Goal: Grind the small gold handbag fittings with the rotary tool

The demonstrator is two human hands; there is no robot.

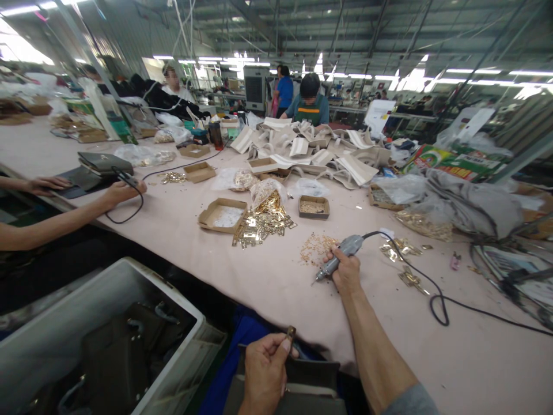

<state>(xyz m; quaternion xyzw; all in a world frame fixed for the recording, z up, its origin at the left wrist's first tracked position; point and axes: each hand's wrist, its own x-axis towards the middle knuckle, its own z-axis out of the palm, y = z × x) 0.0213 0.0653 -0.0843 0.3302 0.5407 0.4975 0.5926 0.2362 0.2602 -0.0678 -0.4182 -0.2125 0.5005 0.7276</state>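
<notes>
My right hand point(347, 272) is wrapped round a grey corded electric screwdriver point(348, 249), its tip pointing down-left just over the pink tabletop point(276, 282), beside scattered small gold screws point(317, 248). Near the table's front edge, my left hand point(266, 369) pinches a dark tab with a small metal piece point(291, 332). Below that hand lies a dark olive bag point(309, 380) on my lap, partly hidden by the hand. Gold metal plates point(263, 225) spill from a plastic bag at mid-table.
A white crate point(164, 282) of dark bags stands at lower left. Cardboard trays point(222, 215) and light strap pieces point(302, 144) lie farther back. The tool's black cord point(440, 297) loops at right. A co-worker's hands point(125, 190) work on a dark bag at left.
</notes>
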